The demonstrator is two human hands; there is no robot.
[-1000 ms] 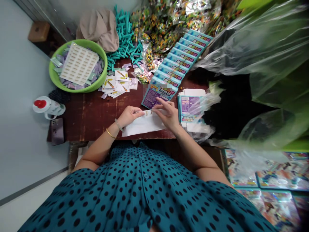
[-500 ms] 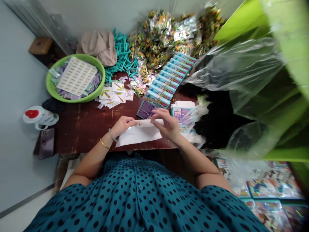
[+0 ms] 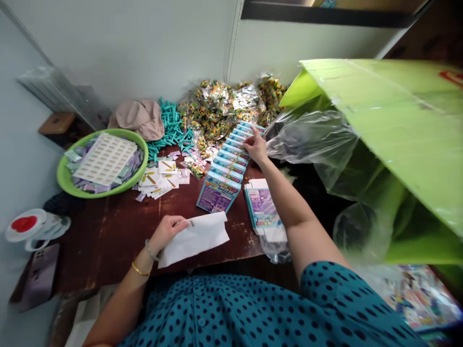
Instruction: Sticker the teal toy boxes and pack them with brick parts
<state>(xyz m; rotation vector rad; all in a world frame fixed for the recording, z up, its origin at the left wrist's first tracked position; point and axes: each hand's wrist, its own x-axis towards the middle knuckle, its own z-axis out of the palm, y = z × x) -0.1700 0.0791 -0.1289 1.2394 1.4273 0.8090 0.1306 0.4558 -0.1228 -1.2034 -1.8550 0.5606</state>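
Observation:
My left hand (image 3: 167, 234) is closed on the edge of a white paper sheet (image 3: 202, 238), which hangs over the table's front part, its far corner slightly bent. A small dark mark shows on the sheet near my fingertips. Stretched forward, my right hand (image 3: 256, 147) is at the far part of a slanted row of teal and purple boxes (image 3: 220, 185). Thumb and a finger appear pinched against a box, another finger raised; anything between them is too small to make out. Right of the row lies a stack of flat purple and teal cartons (image 3: 261, 207), partly behind my right forearm.
A green basin (image 3: 63, 180) with small packets and a sticker-like sheet (image 3: 104, 158) stands left. Behind are teal plastic pieces (image 3: 170, 127), bagged colourful parts (image 3: 210, 108) and printed cards (image 3: 159, 180). A lidded mug (image 3: 36, 229), phone (image 3: 39, 277) and green carton (image 3: 398, 130) flank the table.
My right hand has left the white sheet and reached forward to the far boxes. My left hand still holds the sheet. The head view has tilted up, showing more wall.

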